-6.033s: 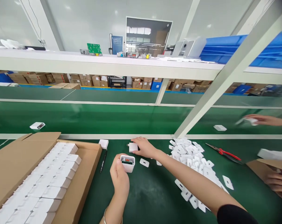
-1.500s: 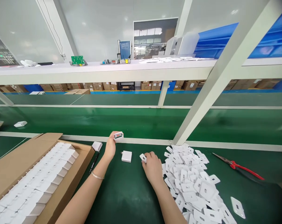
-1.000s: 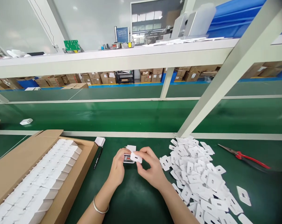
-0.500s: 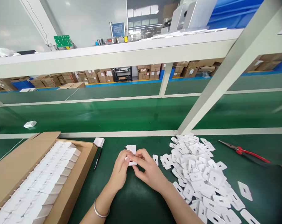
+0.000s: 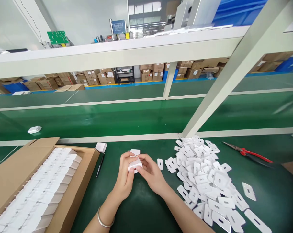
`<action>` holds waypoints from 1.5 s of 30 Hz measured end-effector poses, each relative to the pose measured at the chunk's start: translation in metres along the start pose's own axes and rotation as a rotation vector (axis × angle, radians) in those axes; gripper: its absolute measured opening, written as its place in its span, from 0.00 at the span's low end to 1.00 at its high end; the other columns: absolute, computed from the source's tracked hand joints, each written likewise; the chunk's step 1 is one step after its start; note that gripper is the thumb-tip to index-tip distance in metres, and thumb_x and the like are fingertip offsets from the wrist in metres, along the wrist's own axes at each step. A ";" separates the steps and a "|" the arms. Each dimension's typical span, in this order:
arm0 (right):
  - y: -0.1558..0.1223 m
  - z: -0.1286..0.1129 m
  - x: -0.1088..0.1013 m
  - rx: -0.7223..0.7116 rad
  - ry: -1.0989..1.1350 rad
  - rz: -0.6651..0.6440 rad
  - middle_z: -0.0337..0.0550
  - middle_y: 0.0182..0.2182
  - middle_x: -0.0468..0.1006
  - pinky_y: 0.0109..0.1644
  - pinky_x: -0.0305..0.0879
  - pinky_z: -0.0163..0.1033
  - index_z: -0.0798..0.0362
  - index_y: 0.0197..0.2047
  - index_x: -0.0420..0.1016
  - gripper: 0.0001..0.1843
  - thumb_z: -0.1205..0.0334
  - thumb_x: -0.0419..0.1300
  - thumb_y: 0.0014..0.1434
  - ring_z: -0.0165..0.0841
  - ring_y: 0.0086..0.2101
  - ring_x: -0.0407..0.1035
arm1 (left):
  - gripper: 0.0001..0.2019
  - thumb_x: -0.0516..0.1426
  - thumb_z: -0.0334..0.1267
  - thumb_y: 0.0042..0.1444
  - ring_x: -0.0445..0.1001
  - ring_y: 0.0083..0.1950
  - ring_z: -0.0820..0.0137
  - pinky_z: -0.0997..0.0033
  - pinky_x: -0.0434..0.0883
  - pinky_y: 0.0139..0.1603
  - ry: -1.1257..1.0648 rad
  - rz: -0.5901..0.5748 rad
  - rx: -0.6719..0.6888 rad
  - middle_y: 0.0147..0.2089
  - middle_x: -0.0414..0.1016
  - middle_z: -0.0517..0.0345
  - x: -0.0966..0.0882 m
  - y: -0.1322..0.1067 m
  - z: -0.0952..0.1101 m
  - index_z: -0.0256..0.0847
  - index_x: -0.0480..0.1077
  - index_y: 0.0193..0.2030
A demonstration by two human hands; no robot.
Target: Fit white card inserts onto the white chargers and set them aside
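Note:
My left hand (image 5: 125, 176) and my right hand (image 5: 150, 173) meet over the green mat, both closed on one small white charger housing (image 5: 134, 166). My fingers pinch a white cover plate against its open end; the plate is mostly hidden by them. Just behind my hands lies a second white charger (image 5: 135, 151). To the right spreads a pile of white cover plates (image 5: 204, 176), with one loose plate (image 5: 160, 163) near my right hand.
A cardboard box (image 5: 12, 171) at the left holds rows of white housings (image 5: 43, 189). A black pen (image 5: 99, 164) and a white block (image 5: 101, 147) lie beside it. Red-handled pliers (image 5: 248, 153) lie far right. One charger (image 5: 34, 129) sits on the green conveyor.
My left hand brought the housing back from the belt's edge and my right hand brought a plate from the pile. Both hands now press them together at the centre.

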State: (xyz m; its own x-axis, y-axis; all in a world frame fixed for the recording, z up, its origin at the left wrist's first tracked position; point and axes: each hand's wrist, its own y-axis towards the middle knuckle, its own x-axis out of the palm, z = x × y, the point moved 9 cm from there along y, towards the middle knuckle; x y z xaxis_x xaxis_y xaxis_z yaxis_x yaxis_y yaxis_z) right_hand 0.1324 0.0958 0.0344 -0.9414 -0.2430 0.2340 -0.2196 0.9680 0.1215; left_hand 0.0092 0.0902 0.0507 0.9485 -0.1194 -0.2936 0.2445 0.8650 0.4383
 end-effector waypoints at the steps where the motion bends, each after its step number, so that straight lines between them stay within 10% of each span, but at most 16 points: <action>1: 0.001 -0.002 -0.002 -0.030 0.012 0.034 0.43 0.46 0.73 0.53 0.72 0.46 0.44 0.54 0.73 0.17 0.50 0.66 0.64 0.38 0.47 0.73 | 0.18 0.46 0.48 0.74 0.61 0.67 0.56 0.52 0.64 0.65 0.010 0.009 -0.004 0.65 0.59 0.47 -0.001 0.001 0.000 0.52 0.63 0.66; 10: -0.003 -0.008 -0.006 -0.136 -0.039 0.124 0.42 0.45 0.71 0.52 0.71 0.45 0.42 0.55 0.73 0.20 0.51 0.69 0.61 0.38 0.46 0.71 | 0.20 0.46 0.52 0.73 0.70 0.46 0.61 0.62 0.68 0.47 -0.056 -0.015 0.030 0.49 0.69 0.51 0.004 0.002 -0.004 0.50 0.69 0.63; 33: -0.009 0.000 0.003 -0.151 -0.099 0.184 0.42 0.44 0.71 0.49 0.73 0.43 0.43 0.55 0.73 0.16 0.51 0.64 0.65 0.37 0.44 0.72 | 0.19 0.47 0.49 0.74 0.69 0.39 0.65 0.66 0.67 0.38 -0.132 0.097 0.028 0.42 0.70 0.53 -0.002 0.001 -0.005 0.47 0.77 0.54; 40: -0.007 0.006 -0.003 -0.154 -0.052 0.231 0.42 0.43 0.72 0.48 0.73 0.43 0.42 0.55 0.74 0.16 0.50 0.65 0.65 0.36 0.42 0.72 | 0.26 0.44 0.57 0.73 0.72 0.51 0.59 0.58 0.70 0.53 -0.289 0.067 -0.153 0.51 0.75 0.49 0.002 0.004 -0.022 0.45 0.78 0.55; 45: -0.006 -0.001 -0.005 -0.211 -0.153 0.201 0.46 0.53 0.73 0.56 0.71 0.48 0.41 0.62 0.71 0.20 0.47 0.59 0.69 0.40 0.50 0.71 | 0.33 0.43 0.63 0.70 0.70 0.66 0.55 0.51 0.67 0.66 -0.626 0.038 -0.377 0.69 0.68 0.46 0.014 0.003 -0.036 0.50 0.59 0.74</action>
State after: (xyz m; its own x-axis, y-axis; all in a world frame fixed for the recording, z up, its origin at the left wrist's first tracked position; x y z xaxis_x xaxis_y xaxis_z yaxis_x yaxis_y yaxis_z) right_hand 0.1390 0.0917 0.0335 -0.9916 -0.0203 0.1279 0.0175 0.9574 0.2881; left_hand 0.0155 0.1084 0.0172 0.9199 -0.2448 0.3063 0.2303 0.9696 0.0831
